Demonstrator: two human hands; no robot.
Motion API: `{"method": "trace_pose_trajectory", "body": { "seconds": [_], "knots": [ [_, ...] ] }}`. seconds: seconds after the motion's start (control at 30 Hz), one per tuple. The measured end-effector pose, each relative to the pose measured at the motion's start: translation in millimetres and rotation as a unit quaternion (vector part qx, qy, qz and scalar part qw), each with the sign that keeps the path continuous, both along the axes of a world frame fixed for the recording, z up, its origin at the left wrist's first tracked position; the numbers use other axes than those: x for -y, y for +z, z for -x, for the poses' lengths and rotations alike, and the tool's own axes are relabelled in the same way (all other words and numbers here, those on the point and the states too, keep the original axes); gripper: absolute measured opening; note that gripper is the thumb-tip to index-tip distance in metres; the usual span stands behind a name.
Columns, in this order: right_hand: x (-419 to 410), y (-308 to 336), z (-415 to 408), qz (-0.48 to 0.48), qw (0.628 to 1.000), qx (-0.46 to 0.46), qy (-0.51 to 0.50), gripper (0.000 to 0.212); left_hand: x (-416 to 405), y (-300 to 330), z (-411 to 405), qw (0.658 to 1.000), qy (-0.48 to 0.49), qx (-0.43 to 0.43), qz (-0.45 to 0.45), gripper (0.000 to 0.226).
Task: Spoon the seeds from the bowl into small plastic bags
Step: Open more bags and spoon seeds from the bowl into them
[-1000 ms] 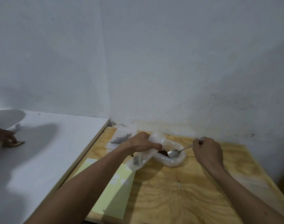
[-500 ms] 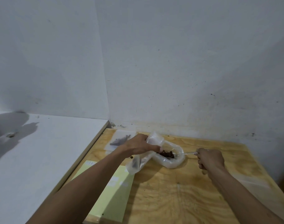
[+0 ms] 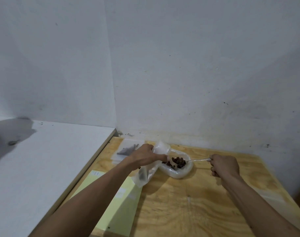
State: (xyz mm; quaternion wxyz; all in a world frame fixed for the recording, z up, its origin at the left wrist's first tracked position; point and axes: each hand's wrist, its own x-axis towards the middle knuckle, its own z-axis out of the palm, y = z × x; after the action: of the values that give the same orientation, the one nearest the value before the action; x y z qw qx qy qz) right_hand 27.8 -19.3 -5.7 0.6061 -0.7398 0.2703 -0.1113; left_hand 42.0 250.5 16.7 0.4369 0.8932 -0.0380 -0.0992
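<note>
On the wooden counter [image 3: 188,211], nearest the camera at seven o'clock, lies a pale green sheet of paper [image 3: 118,204]. Beyond it the left hand [image 3: 144,157] pinches the mouth of a small plastic bag [image 3: 145,173], fingers curled round the plastic, its body sagging toward seven o'clock with a few dark seeds inside. At three o'clock from it the right hand [image 3: 224,166] grips the spoon [image 3: 193,161] by its handle, fingers closed round it. The spoon's head, which half a second ago was down among the seeds [image 3: 179,161], is now lifted and loaded, poised over the bowl [image 3: 181,172] just beside the bag's opening; so a scoop is done and, I judge, the tip into the bag comes next. The limp mouth of the bag is the obstacle: it could fold and spill seeds. Farther off at eleven o'clock lies a filled bag [image 3: 127,150]. A white counter [image 3: 43,159] abuts at nine o'clock.
</note>
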Motion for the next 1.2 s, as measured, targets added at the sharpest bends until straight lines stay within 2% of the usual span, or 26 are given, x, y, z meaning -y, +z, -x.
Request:
{"method": "trace_pose_trajectory", "body": {
  "seconds": [0.13,0.27,0.33,0.47,0.6,0.7,0.8,0.87,0.97,1.03,1.13,1.2],
  "knots": [
    [3.2,20.7,-8.3,-0.011,1.0,0.018,0.005,0.018,-1.4,1.6,4.1,0.999,-0.006,0.052,-0.014,0.07],
    [2.1,57.5,-17.0,-0.001,0.999,0.042,0.012,0.016,-5.6,3.4,2.7,0.998,-0.001,0.069,-0.001,0.072],
    [-4.9,76.2,-17.9,0.017,0.998,0.063,0.024,0.016,-5.8,3.7,1.5,0.998,-0.003,0.069,-0.01,0.065],
    [-28.6,95.8,-9.9,0.139,0.98,0.109,0.092,0.026,-0.3,7.2,3.1,0.996,-0.015,0.082,-0.04,0.047],
    [-50.8,101.3,-2.2,0.28,0.937,0.155,0.139,0.04,3.4,7.5,-0.4,0.996,-0.028,0.074,-0.049,0.061],
    [-50.3,101.2,1.8,0.33,0.925,0.165,0.094,0.04,0.0,8.5,0.9,0.998,-0.032,0.043,-0.031,0.063],
    [-39.5,91.6,11.8,0.342,0.926,0.151,0.046,0.042,-5.1,6.0,1.9,0.999,-0.045,0.009,0.01,0.059],
    [-37.4,73.8,17.4,0.363,0.924,0.113,0.045,0.041,-6.7,3.1,2.5,0.999,-0.039,-0.017,0.032,0.071],
    [-41.8,40.5,20.1,0.394,0.915,0.061,0.057,0.04,-3.9,-1.2,0.1,0.998,-0.019,-0.055,0.002,0.091],
    [-44.9,28.2,20.4,0.41,0.909,0.055,0.056,0.039,-1.3,-5.1,-2.8,0.997,-0.016,-0.071,-0.011,0.083],
    [-47.0,27.3,19.4,0.441,0.895,0.049,0.046,0.035,1.0,-5.4,-4.5,0.999,0.009,-0.049,0.019,0.047],
    [-46.2,27.7,18.7,0.449,0.891,0.045,0.039,0.035,1.9,-3.3,-6.4,0.998,0.03,-0.021,0.047,0.041]
  ]
}}
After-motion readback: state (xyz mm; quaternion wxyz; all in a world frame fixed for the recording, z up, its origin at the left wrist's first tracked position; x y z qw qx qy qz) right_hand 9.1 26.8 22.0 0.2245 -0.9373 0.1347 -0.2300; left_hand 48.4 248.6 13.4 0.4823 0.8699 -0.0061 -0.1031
